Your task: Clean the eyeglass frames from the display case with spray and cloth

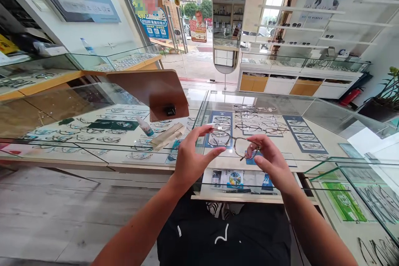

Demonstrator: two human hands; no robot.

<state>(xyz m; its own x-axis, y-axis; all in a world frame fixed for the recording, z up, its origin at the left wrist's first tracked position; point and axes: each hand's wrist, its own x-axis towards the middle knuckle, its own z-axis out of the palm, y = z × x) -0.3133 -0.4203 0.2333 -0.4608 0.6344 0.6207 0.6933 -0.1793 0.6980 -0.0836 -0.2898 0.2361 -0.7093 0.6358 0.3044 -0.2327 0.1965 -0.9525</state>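
A pair of eyeglasses (233,138) with thin dark rims is held level above the glass counter. My left hand (191,156) grips its left end, thumb and fingers closed near the hinge. At the other end, my right hand (274,162) pinches the frame by its right side. Part of that side is covered by the fingers. Left of my hands, a folded beige cloth (166,137) and a small spray bottle (144,126) lie on the glass top. Rows of spectacles on blue display cards (305,134) show through the glass below.
A brown board on a stand (156,93) rises from the counter at left. An open drawer (202,193) with papers and pens juts out before my body. A glass case (343,166) borders the right side. An oval mirror (229,20) stands beyond the counter.
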